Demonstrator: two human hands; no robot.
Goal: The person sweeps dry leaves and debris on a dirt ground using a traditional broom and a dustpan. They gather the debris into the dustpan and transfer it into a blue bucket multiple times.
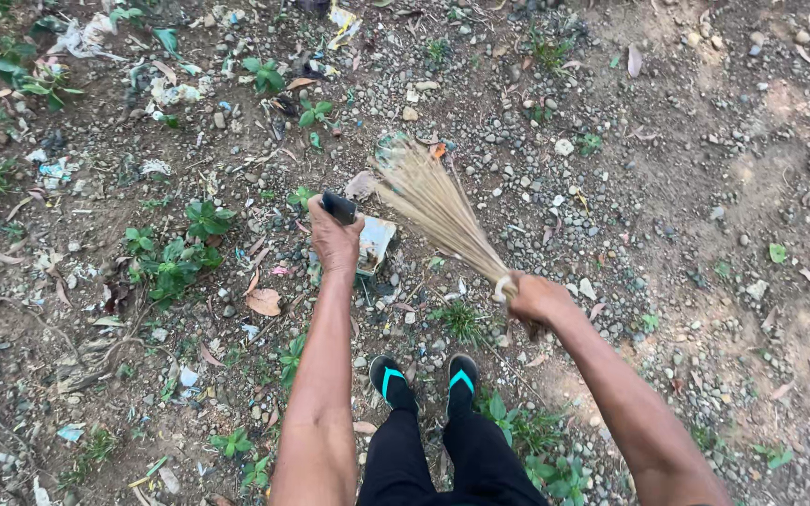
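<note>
Broom (pixel 438 211) clenched in right hand (pixel 538 298), bristles beside left hand (pixel 335 239) gripping black handle (pixel 338 206).

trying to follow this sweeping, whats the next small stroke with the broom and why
Probably a short pull of the broom toward the feet. The right hand grips its bound end, and the bristle tips rest past a flat scrap of litter on the gravel, just in front of the left hand, which holds a dark handle.

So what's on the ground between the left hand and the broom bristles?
A flat pale scrap of litter on gravel, seen in the head view, beside the left hand and broom.
</note>
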